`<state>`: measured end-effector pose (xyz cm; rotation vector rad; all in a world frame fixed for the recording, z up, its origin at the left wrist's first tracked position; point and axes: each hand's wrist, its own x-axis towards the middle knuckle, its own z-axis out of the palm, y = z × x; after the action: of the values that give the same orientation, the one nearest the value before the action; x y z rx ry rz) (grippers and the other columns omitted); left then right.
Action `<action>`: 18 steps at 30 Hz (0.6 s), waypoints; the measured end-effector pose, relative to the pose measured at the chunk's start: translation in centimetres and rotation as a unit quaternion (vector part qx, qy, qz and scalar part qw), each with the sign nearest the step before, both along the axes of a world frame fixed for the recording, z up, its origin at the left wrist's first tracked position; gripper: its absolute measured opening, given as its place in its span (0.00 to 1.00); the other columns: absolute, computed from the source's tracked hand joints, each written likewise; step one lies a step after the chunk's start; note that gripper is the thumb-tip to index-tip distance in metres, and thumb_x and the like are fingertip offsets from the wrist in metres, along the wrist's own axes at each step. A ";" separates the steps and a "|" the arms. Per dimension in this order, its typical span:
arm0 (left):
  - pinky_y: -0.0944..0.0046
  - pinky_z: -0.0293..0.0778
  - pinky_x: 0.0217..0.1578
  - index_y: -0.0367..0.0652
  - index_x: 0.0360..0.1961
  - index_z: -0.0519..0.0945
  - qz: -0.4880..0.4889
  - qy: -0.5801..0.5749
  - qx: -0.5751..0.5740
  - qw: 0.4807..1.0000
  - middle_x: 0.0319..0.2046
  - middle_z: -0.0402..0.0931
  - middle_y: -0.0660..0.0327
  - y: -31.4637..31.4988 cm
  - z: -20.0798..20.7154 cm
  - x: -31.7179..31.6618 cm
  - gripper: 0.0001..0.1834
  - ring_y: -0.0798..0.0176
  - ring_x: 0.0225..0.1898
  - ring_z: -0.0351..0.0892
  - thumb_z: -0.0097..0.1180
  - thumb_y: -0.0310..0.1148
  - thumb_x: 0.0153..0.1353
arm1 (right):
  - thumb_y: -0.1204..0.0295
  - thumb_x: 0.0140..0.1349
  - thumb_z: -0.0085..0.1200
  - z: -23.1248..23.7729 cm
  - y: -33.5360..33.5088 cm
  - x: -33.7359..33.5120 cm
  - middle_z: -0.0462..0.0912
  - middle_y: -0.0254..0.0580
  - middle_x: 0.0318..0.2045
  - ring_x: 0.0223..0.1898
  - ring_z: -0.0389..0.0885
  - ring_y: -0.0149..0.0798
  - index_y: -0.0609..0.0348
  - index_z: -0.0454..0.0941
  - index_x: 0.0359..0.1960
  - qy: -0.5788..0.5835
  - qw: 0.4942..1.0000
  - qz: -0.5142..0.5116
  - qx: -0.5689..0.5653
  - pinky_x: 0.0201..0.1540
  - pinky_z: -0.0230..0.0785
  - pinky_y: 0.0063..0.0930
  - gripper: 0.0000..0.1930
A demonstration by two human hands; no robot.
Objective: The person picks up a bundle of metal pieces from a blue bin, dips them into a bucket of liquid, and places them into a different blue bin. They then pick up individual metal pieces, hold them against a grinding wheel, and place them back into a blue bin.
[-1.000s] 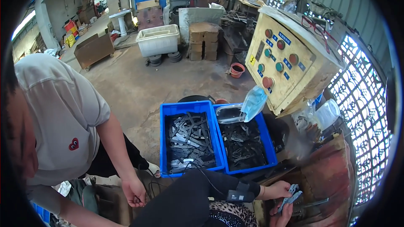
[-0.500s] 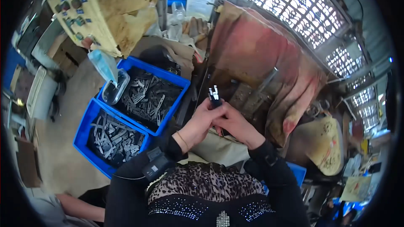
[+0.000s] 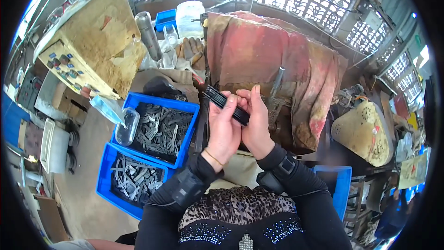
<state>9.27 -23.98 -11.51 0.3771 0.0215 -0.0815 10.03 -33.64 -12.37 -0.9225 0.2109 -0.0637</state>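
Observation:
A small stack of thin, dark metal strips [image 3: 226, 105] lies slanted across my two hands in front of my chest. My left hand [image 3: 222, 129] is closed round the stack, its thumb pressed along the top. At the stack's lower right end my right hand [image 3: 257, 127] cups it, thumb raised and fingers curled behind; part of those fingers is hidden. To the left, a blue bin [image 3: 188, 143] holds many dark flat metal pieces [image 3: 159, 127]. A second blue bin [image 3: 104, 180] nearer me contains similar, greyer pieces [image 3: 134, 178].
A stained red cloth [image 3: 263, 46] drapes over the machine ahead, a metal rod [image 3: 278, 81] beside it. A control box [image 3: 78, 60] stands far left, near a hanging light blue mask [image 3: 107, 110] and a clear plastic container [image 3: 126, 127]. Another blue bin [image 3: 342, 190] is right; another person's arm [image 3: 108, 244] shows lower left.
The hands have turned and opened outward, so the stack that pointed away now lies slanted with its long side showing. The view has shifted, bringing more of the right-hand blue bin into sight.

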 end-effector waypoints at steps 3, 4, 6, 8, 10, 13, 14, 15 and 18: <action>0.59 0.74 0.47 0.46 0.42 0.69 0.012 -0.037 0.023 0.999 0.37 0.76 0.62 -0.8 0.6 0.6 0.07 0.63 0.41 0.76 0.53 0.30 0.66 | 0.63 0.70 0.49 1.1 -0.5 0.2 0.78 0.38 0.46 0.49 0.74 0.33 0.63 0.73 0.50 -0.060 0.993 0.030 -0.095 0.55 0.65 0.28 0.16; 0.59 0.73 0.47 0.46 0.42 0.69 0.012 -0.022 0.033 0.999 0.36 0.76 0.62 -0.3 0.6 0.9 0.07 0.63 0.41 0.76 0.53 0.30 0.66 | 0.64 0.69 0.49 1.6 -0.6 -0.3 0.78 0.40 0.46 0.50 0.75 0.35 0.63 0.73 0.51 -0.095 0.973 0.050 -0.203 0.56 0.65 0.30 0.16; 0.60 0.73 0.47 0.46 0.43 0.69 0.017 0.009 0.050 0.999 0.36 0.75 0.62 0.9 0.6 1.6 0.08 0.64 0.40 0.75 0.54 0.30 0.66 | 0.65 0.69 0.49 1.3 -0.6 -0.7 0.78 0.41 0.47 0.50 0.75 0.38 0.64 0.72 0.52 -0.134 0.939 0.077 -0.306 0.56 0.65 0.31 0.16; 0.60 0.72 0.47 0.44 0.42 0.70 0.023 0.010 0.067 0.997 0.36 0.75 0.62 0.9 0.5 1.6 0.07 0.64 0.41 0.75 0.54 0.29 0.66 | 0.68 0.66 0.52 0.8 -0.2 -1.6 0.79 0.48 0.45 0.50 0.76 0.44 0.64 0.72 0.53 -0.228 0.863 0.023 -0.450 0.55 0.67 0.34 0.17; 0.61 0.72 0.48 0.42 0.40 0.73 0.048 0.028 0.106 0.993 0.37 0.76 0.60 1.5 0.1 1.0 0.06 0.64 0.42 0.75 0.56 0.29 0.64 | 0.71 0.63 0.53 0.6 0.6 -2.4 0.79 0.53 0.44 0.51 0.77 0.50 0.65 0.72 0.53 -0.262 0.797 0.022 -0.543 0.54 0.68 0.36 0.18; 0.61 0.72 0.47 0.42 0.43 0.71 0.067 0.063 0.130 0.987 0.39 0.75 0.59 0.6 -2.0 -0.3 0.11 0.63 0.43 0.74 0.57 0.33 0.64 | 0.73 0.62 0.52 -0.2 -0.9 -2.8 0.79 0.57 0.46 0.48 0.79 0.52 0.65 0.70 0.56 -0.215 0.757 0.118 -0.606 0.52 0.70 0.37 0.20; 0.62 0.71 0.46 0.42 0.43 0.69 0.065 0.095 0.181 0.977 0.39 0.74 0.59 -0.2 -2.3 -0.6 0.12 0.64 0.43 0.73 0.57 0.34 0.64 | 0.74 0.63 0.50 0.0 -1.5 -3.1 0.80 0.59 0.45 0.47 0.80 0.52 0.66 0.69 0.57 -0.212 0.761 0.160 -0.592 0.48 0.72 0.37 0.20; 0.62 0.70 0.45 0.43 0.43 0.69 0.066 0.100 0.226 0.967 0.39 0.73 0.60 -1.1 -4.0 -0.2 0.12 0.65 0.44 0.72 0.55 0.35 0.65 | 0.74 0.65 0.48 -1.4 -2.8 -3.0 0.80 0.60 0.41 0.42 0.82 0.52 0.67 0.68 0.58 -0.161 0.755 0.211 -0.599 0.43 0.73 0.36 0.20; 0.63 0.69 0.45 0.44 0.44 0.68 0.078 0.108 0.251 0.959 0.40 0.73 0.61 -1.5 -5.5 0.6 0.12 0.66 0.44 0.71 0.53 0.37 0.66 | 0.73 0.67 0.46 -1.5 -2.4 -3.9 0.80 0.60 0.36 0.36 0.82 0.51 0.67 0.68 0.58 -0.186 0.750 0.207 -0.600 0.39 0.72 0.35 0.19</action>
<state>9.85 -25.45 -16.98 0.8726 0.2920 0.0415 6.18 -36.01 -13.90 -2.2057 -0.4987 0.0428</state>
